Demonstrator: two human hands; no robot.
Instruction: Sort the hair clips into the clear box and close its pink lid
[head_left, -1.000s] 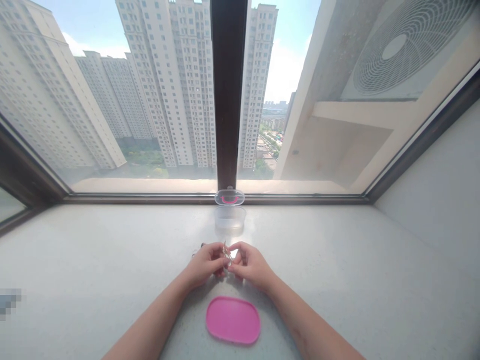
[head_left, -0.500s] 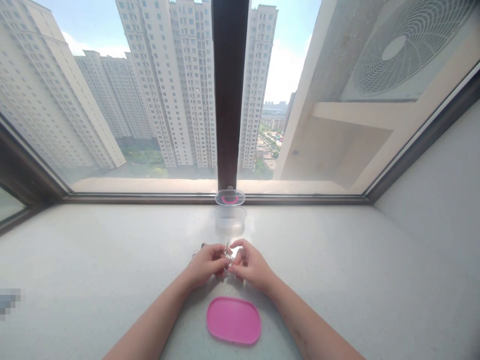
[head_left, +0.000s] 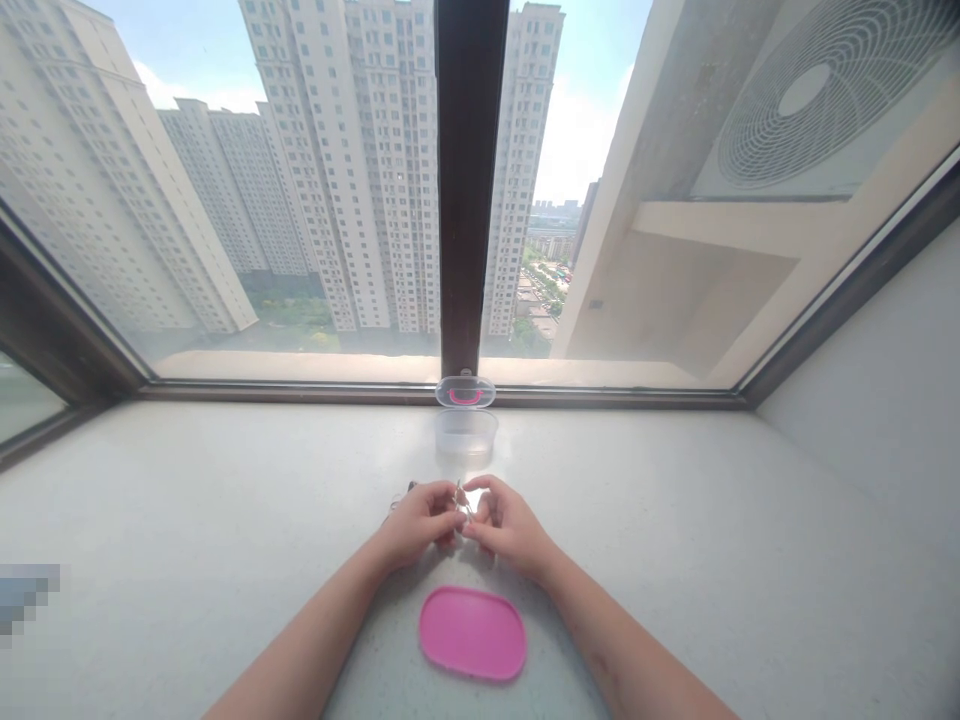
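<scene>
Head view, the only one I have. My left hand (head_left: 418, 520) and right hand (head_left: 508, 522) meet over the pale windowsill (head_left: 187, 520), fingertips almost touching. Pinched between them is a small metal piece (head_left: 460, 497), thin and glinting, held just above the sill and straight in front of the clear box (head_left: 466, 430). The fingers of both hands are curled in a fine pinch on it; neither hand is released. What kind of piece it is I cannot tell, as it is too small and partly hidden by the fingers.

I judge the step in hand to be fiddling with this piece, working it between the two pinches. The next move, as I read it, calls for small, steady fingertip work with both grips kept firm, since something this thin could slip and drop on the sill.

Counting: one metal piece in the fingers. One clear box, open, near the window frame, its clear lid (head_left: 465, 391) standing up behind it with a pink mark showing. One pink oval lid (head_left: 472, 633) lying flat on the sill, near my wrists and apart from both hands. A few small dark bits (head_left: 397, 497) lie just beyond my left hand; their number I cannot make out.
</scene>
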